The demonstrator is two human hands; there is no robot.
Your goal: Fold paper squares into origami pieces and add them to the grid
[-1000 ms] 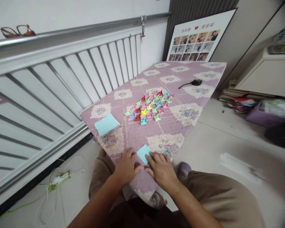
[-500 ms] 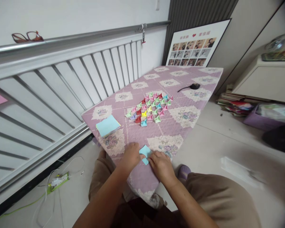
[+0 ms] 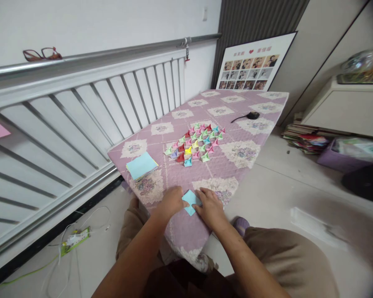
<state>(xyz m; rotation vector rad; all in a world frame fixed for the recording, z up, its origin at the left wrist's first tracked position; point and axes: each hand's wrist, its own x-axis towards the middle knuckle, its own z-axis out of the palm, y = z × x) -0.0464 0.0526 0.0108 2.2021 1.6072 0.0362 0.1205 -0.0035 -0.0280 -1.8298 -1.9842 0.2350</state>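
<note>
A light-blue square of folding paper (image 3: pixel 191 201) lies on the tabletop near the front, one corner pointing at me, with creases across its lower part. My left hand (image 3: pixel 173 201) is curled at its left corner, thumb pressed on the paper. On the opposite corner, my right hand (image 3: pixel 210 206) has its thumb and fingers closed over the edge. Beyond them, several small folded paper pieces (image 3: pixel 195 144) in green, pink, red, yellow and blue stand in rows. To the left is a stack of paper sheets (image 3: pixel 142 165), a blue one on top.
A purple flowered cloth covers the table (image 3: pixel 186 234), whose near end narrows between my knees. Farther back lies a black round object with a strap (image 3: pixel 253 115). A white radiator (image 3: pixel 127 103) runs along the left side. A power strip (image 3: pixel 76 239) with cables is on the floor.
My right hand has shifted slightly outward, and more of the blue paper's right corner shows, lying flatter. My left hand keeps its place. The view has tilted slightly.
</note>
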